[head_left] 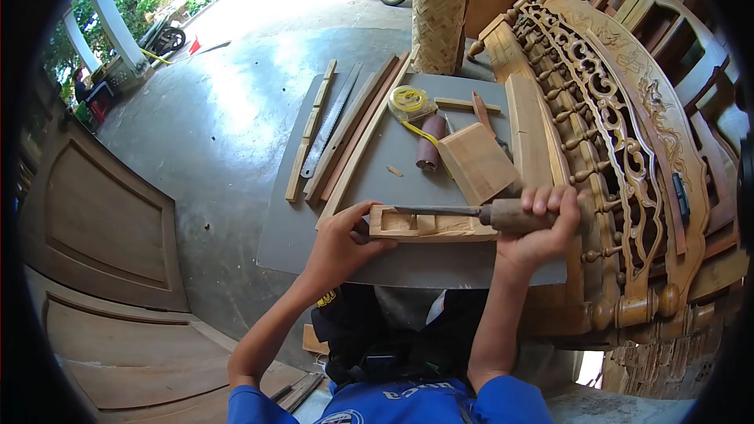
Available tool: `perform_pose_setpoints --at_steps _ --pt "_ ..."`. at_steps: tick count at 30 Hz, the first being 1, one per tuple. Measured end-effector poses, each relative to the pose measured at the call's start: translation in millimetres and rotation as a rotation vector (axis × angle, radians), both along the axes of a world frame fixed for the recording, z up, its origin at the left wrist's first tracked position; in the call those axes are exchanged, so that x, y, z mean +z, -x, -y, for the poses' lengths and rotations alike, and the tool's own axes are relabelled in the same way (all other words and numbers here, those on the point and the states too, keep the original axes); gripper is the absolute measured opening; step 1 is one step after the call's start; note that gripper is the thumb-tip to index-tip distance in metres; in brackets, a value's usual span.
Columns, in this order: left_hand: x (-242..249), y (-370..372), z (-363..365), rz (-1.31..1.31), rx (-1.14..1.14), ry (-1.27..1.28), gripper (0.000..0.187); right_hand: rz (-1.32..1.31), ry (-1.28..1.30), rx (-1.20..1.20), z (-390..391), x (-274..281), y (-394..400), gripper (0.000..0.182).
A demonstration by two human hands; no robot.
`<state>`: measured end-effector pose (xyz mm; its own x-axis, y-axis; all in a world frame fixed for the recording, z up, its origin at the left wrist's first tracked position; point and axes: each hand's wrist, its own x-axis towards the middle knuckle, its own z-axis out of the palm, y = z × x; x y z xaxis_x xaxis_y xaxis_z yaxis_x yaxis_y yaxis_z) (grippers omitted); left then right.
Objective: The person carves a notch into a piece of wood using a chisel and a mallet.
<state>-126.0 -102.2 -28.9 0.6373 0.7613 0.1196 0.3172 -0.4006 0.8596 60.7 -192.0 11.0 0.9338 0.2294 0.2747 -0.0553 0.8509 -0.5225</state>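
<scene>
My left hand [342,239] grips the left end of a short wooden piece [452,229] with recesses cut into its upper face, thumb on the near side. In my right hand [538,239] is a chisel [509,216], fingers wrapped round its thick wooden handle. The chisel's blade points left and lies along the top of the recessed piece, overlapping its far edge in this view. Both hands are at the near edge of the grey table [369,263]. Just beyond the right hand rests a squared wooden block [481,161].
On the table's left lie a handsaw [326,129] and several long wood strips [355,122]. A yellow tape measure [408,100] and a brownish roll [430,141] sit mid-table. Carved woodwork [605,126] stands close on the right; panelled doors [102,228] are at left.
</scene>
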Motion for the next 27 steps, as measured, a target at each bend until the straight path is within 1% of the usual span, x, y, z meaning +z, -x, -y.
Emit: perform_pose_setpoints --at_steps 1,2,5,6,9,10,13,16,19,22,23,25,26,27 --pt "-3.1 0.9 -2.1 0.006 -0.002 0.017 0.048 -0.018 -0.020 -0.027 2.6 0.6 2.4 0.009" --pt "-5.9 2.2 -4.1 0.009 -0.004 0.035 0.049 -0.020 0.005 -0.044 5.2 -0.1 3.7 0.014" --pt "-11.9 4.4 -10.0 -0.009 -0.042 -0.032 0.051 -0.020 -0.007 -0.018 -0.6 -3.8 1.1 0.012" --pt "-13.0 5.4 -10.5 -0.019 -0.036 -0.018 0.052 -0.067 0.019 -0.047 -6.8 -5.5 0.8 0.012" --pt "-12.9 3.9 -13.1 -0.025 -0.032 0.008 0.055 -0.144 -0.004 -0.012 -10.5 -6.1 0.4 0.011" --pt "-12.4 4.1 -13.8 -0.026 -0.039 0.012 0.055 -0.173 -0.031 0.012 -10.9 -11.7 -4.5 0.015" --pt "-14.5 5.1 -15.4 -0.023 -0.047 0.006 0.056 -0.286 -0.008 -0.015 -14.3 -23.5 -13.1 0.016" --pt "-14.8 4.6 -16.4 -0.032 -0.051 0.008 0.055 -0.260 -0.053 0.000 -9.6 -25.5 -10.6 0.017" --pt "-11.0 3.8 -15.9 -0.043 -0.058 0.036 0.053 -0.197 -0.121 0.105 -4.8 -32.1 -15.4 0.018" --pt "-10.1 3.2 -14.7 -0.032 -0.070 0.004 0.052 -0.236 -0.105 0.142 -9.9 -29.9 -20.9 0.022" --pt "-9.7 2.9 -14.8 -0.026 -0.074 -0.019 0.051 -0.190 -0.122 0.178 -11.2 -26.6 -21.1 0.023" --pt "-8.6 2.6 -15.6 -0.037 -0.084 0.015 0.051 -0.098 -0.150 0.252 -12.9 -18.5 -20.4 0.026" --pt "-8.0 2.3 -15.6 -0.044 -0.089 0.031 0.051 -0.027 -0.244 0.342 -15.6 -18.3 -23.0 0.030" --pt "-7.6 1.6 -15.0 -0.034 -0.085 0.036 0.050 0.036 -0.238 0.387 -18.7 -14.5 -24.8 0.028"
